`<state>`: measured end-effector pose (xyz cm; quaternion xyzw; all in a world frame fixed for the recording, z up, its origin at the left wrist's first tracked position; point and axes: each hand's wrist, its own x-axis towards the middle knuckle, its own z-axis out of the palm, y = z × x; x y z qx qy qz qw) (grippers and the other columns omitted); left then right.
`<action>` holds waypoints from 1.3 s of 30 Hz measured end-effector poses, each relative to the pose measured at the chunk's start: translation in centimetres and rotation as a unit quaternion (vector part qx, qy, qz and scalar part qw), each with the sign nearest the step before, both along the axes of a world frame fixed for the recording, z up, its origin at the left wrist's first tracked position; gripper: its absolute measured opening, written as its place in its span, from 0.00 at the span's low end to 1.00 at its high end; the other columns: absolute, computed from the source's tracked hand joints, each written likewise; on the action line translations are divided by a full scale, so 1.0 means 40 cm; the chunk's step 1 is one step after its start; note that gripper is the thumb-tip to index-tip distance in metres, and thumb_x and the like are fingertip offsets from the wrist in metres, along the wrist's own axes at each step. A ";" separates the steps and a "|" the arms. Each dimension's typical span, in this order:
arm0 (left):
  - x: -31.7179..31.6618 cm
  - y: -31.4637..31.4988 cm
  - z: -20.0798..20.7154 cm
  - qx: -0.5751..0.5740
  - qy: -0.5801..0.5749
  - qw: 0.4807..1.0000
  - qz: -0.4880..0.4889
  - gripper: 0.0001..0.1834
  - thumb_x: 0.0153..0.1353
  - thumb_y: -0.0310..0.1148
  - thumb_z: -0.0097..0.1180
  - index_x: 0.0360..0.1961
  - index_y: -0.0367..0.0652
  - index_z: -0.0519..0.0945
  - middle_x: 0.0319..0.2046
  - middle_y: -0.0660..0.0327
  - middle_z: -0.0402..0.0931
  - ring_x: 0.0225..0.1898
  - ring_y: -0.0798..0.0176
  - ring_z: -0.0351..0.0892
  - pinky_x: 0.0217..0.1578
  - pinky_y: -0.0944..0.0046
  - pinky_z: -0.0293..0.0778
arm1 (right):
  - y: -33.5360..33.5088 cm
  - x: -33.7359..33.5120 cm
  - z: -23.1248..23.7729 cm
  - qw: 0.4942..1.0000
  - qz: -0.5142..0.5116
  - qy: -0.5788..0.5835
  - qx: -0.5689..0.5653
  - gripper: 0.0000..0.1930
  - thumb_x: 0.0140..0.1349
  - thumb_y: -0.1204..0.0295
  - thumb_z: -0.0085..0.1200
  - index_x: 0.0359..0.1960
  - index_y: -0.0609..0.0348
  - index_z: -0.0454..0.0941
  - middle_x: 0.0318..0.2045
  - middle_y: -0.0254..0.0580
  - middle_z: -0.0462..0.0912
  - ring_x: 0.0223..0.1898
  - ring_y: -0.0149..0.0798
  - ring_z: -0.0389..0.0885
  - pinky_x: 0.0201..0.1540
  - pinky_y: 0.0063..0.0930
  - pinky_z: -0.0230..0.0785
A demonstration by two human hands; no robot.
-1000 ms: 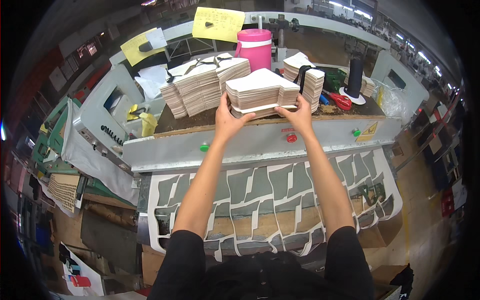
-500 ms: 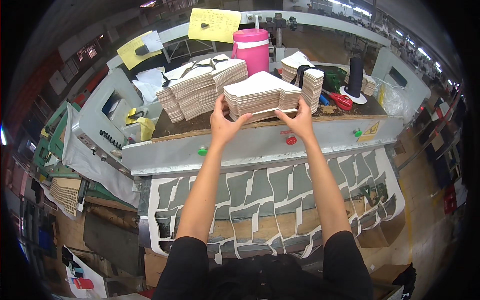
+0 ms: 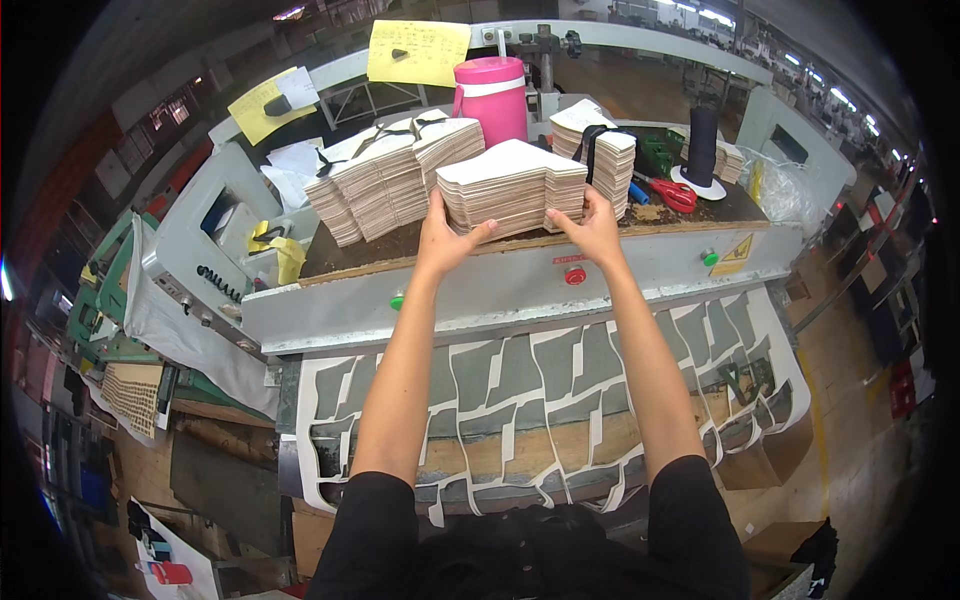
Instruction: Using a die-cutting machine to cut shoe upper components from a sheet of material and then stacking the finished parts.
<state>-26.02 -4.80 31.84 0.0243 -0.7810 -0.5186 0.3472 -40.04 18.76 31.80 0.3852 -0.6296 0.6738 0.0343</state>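
Observation:
A loose stack of white-topped cut pieces, layered with tan edges, stands at the front of the brown board. My left hand grips its left end, thumb along the front face. At the other end my right hand presses with its thumb on the front and its fingers round the side. Behind, on the left, are tied stacks of similar pieces with black bands. Another banded stack stands close behind on the right.
A pink jug stands behind the stacks. Red-handled scissors and a black thread cone lie to the right. The grey machine beam carries red and green buttons. Nearer me lies a cut-out white sheet.
A white piece that stuck out tilted at the stack's lower front no longer shows there; the front face is more even. Both hands still hold the ends, and the view has shifted slightly.

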 end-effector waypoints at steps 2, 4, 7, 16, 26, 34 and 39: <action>0.000 -0.007 -0.002 -0.002 0.004 1.000 0.010 0.59 0.49 0.42 0.85 0.76 0.36 0.61 0.64 0.43 0.80 0.65 0.48 0.80 0.67 0.52 0.74 | -0.023 0.018 0.001 0.997 -0.057 0.055 0.000 0.27 0.57 0.69 0.78 0.55 0.69 0.82 0.47 0.47 0.91 0.48 0.37 0.90 0.56 0.33 0.81; 0.003 -0.012 0.001 0.005 -0.005 1.000 -0.015 0.58 0.49 0.42 0.86 0.75 0.35 0.62 0.66 0.43 0.78 0.66 0.48 0.79 0.67 0.53 0.73 | -0.033 0.037 0.008 0.984 -0.167 0.026 0.052 0.26 0.57 0.65 0.78 0.52 0.70 0.84 0.43 0.52 0.92 0.45 0.40 0.92 0.52 0.36 0.81; 0.000 -0.013 -0.002 -0.012 0.003 1.000 -0.009 0.60 0.48 0.42 0.86 0.76 0.34 0.61 0.67 0.42 0.76 0.68 0.48 0.78 0.68 0.53 0.72 | -0.037 0.026 -0.006 0.989 -0.142 0.041 -0.003 0.24 0.57 0.65 0.78 0.49 0.70 0.85 0.41 0.53 0.93 0.45 0.43 0.93 0.51 0.36 0.82; -0.001 -0.011 0.000 -0.002 -0.018 1.000 -0.008 0.62 0.50 0.43 0.85 0.78 0.34 0.57 0.68 0.42 0.75 0.69 0.47 0.76 0.70 0.53 0.69 | -0.044 0.029 -0.016 0.987 -0.148 0.034 -0.060 0.39 0.56 0.68 0.78 0.67 0.70 0.71 0.48 0.57 0.90 0.50 0.43 0.91 0.54 0.35 0.81; -0.022 -0.026 -0.029 -0.015 0.015 1.000 -0.012 0.59 0.54 0.46 0.83 0.77 0.36 0.58 0.68 0.41 0.75 0.69 0.46 0.76 0.70 0.53 0.70 | -0.020 0.031 -0.022 0.990 -0.128 0.056 -0.005 0.43 0.52 0.67 0.81 0.66 0.72 0.69 0.50 0.58 0.90 0.52 0.45 0.91 0.55 0.37 0.82; 0.004 -0.005 -0.009 -0.045 -0.054 0.997 0.019 0.57 0.54 0.45 0.83 0.76 0.39 0.59 0.66 0.42 0.77 0.69 0.44 0.78 0.69 0.51 0.71 | -0.015 0.049 0.010 0.954 -0.215 0.154 0.139 0.44 0.47 0.63 0.84 0.63 0.70 0.72 0.50 0.65 0.88 0.54 0.64 0.88 0.59 0.48 0.80; 0.004 -0.010 -0.010 -0.052 -0.055 0.996 0.041 0.57 0.52 0.45 0.83 0.75 0.39 0.60 0.65 0.42 0.79 0.67 0.42 0.79 0.69 0.50 0.72 | -0.030 0.059 0.025 0.957 -0.217 0.118 0.152 0.46 0.46 0.63 0.85 0.64 0.70 0.71 0.52 0.65 0.88 0.55 0.62 0.87 0.60 0.47 0.79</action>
